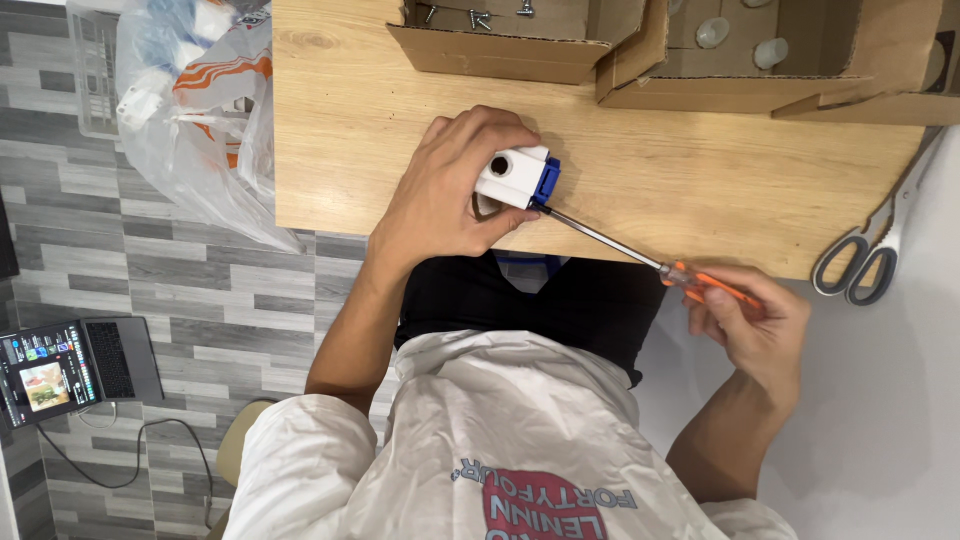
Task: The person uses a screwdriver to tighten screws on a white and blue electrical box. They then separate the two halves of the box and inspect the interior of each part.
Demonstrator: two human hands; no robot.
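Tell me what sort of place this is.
Probably a home workbench for small assembly: a wooden table with cardboard boxes of small parts, scissors, and a laptop on the tiled floor.

Wood, plastic and bright steel

The bench (380, 120) is matt grained wood; the white block (512, 174) is smooth plastic with a glossy blue part; the screwdriver (640, 255) has a shiny metal shaft and translucent orange handle; the boxes (520, 45) are dull brown cardboard.

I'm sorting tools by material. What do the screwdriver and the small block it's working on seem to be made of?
Screwdriver: bright, thin metal shaft, probably steel; translucent orange handle, likely plastic, in the right hand. Block in the left hand: smooth matte white and blue, apparently moulded plastic.
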